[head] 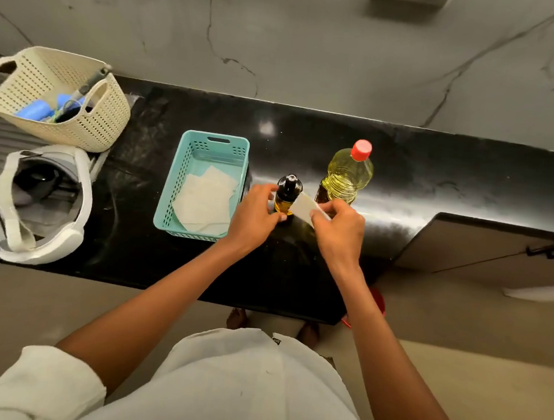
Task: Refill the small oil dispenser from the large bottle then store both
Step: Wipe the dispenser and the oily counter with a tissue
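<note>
A small oil dispenser with a dark top and amber oil in its base stands upright on the black counter. My left hand grips its lower body from the left. My right hand holds a folded white tissue against the dispenser's right side. Just behind and to the right stands the large oil bottle, clear with yellow oil, its red cap on. Neither hand touches it.
A teal plastic basket with white tissues inside sits left of the dispenser. A cream perforated basket with utensils stands far left, and below it lies a white-and-grey headset. A cabinet door stands to the right below the counter edge.
</note>
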Available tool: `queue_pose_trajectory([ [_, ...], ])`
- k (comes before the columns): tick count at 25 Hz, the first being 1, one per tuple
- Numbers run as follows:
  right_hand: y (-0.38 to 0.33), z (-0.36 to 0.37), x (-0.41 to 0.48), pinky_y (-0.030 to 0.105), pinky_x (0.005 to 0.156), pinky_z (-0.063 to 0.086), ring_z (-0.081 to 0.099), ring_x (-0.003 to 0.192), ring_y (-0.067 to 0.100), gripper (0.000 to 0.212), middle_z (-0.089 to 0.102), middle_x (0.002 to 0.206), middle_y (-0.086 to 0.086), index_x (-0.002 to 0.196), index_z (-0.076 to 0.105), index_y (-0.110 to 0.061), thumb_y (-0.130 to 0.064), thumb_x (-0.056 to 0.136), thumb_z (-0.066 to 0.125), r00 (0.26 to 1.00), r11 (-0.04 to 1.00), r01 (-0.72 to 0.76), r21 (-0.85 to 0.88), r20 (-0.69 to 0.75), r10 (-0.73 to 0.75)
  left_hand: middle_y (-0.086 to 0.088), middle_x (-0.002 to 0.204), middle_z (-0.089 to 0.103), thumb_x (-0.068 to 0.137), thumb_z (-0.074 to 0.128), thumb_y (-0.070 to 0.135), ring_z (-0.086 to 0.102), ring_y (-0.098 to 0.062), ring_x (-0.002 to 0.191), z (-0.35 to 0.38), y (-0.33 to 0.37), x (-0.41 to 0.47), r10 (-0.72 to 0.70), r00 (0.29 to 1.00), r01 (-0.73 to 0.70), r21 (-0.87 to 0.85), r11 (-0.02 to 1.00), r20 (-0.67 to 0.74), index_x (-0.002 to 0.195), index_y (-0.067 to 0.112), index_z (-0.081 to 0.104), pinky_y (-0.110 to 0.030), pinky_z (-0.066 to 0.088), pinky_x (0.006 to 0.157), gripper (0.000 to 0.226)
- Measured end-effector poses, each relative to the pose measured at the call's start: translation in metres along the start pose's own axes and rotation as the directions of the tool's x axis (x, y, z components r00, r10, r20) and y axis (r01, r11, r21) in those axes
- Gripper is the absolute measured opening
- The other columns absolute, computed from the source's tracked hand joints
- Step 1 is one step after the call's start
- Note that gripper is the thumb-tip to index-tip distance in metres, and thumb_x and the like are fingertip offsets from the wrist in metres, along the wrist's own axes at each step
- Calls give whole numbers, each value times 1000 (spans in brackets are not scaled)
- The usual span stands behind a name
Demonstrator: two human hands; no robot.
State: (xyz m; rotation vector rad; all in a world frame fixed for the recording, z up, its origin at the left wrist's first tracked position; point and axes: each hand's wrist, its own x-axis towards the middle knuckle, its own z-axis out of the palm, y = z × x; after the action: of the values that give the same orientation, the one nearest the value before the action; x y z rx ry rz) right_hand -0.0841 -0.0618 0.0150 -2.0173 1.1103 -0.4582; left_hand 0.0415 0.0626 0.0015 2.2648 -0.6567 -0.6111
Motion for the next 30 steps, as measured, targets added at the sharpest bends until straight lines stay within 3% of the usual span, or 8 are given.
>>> queue_pose_trajectory([
  [3,-5,11,2,29,58,47,62,67,15,10,65,72,-2,79,62,-12,-11,85,70,989,987,-96,132,-97,109,-7,162,47,85,93,23,48,-24,148,0,-2,20,-3,999,2,-16,1000,-49,160,17,46,-42,43,122,89],
  [5,-11,23,2,26,62,51,66,75,14,7,70,80,-3,90,69,-14,-7,89,67,990,982,-78,172,-101,96,-8,172,39,82,95,22,36,-25,160,-1,-5,39,32,999,-32,-42,999,-5,164,17,44,-43,33,131,97],
  [7,-16,35,5,30,75,60,72,87,17,22,78,96,1,110,78,-13,-6,96,62,989,990,23,137,-148,-2,-7,174,38,82,95,19,34,-25,162,-2,-9,54,102,993,-98,-68,993,59,165,19,44,-43,29,133,98],
  [10,-18,55,17,32,89,58,75,104,25,29,79,116,10,126,75,-6,-7,103,58,970,988,155,2,-190,-152,-7,165,53,85,90,12,47,-22,154,1,-14,62,200,972,-191,-84,978,120,161,16,51,-45,37,129,86],
  [14,-20,81,31,41,105,56,66,127,27,39,69,139,10,143,64,-9,-11,108,46,990,993,119,13,-79,-117,-5,151,66,96,76,8,63,-20,138,13,-20,58,294,954,-289,-81,954,62,155,14,58,-46,52,118,63],
  [18,-14,91,9,33,129,26,28,158,17,59,31,171,5,165,29,-12,-13,107,37,992,991,22,134,118,-38,-5,156,61,101,69,8,59,-20,141,17,-19,56,266,964,-265,-38,964,27,159,15,54,-41,48,121,60],
  [23,3,97,-21,31,132,6,-6,162,7,67,-4,177,-3,169,6,-16,-32,111,33,965,988,113,106,227,-134,-5,156,60,107,65,16,61,-22,138,28,-24,51,247,967,-244,53,968,-65,162,14,49,-39,51,115,57],
  [30,7,83,12,33,132,6,1,162,7,71,4,177,-3,169,7,-21,-56,111,28,945,983,48,175,311,-102,-14,150,54,110,51,15,63,-31,128,35,-29,30,246,968,-240,115,964,-49,166,13,39,-41,55,101,57],
])
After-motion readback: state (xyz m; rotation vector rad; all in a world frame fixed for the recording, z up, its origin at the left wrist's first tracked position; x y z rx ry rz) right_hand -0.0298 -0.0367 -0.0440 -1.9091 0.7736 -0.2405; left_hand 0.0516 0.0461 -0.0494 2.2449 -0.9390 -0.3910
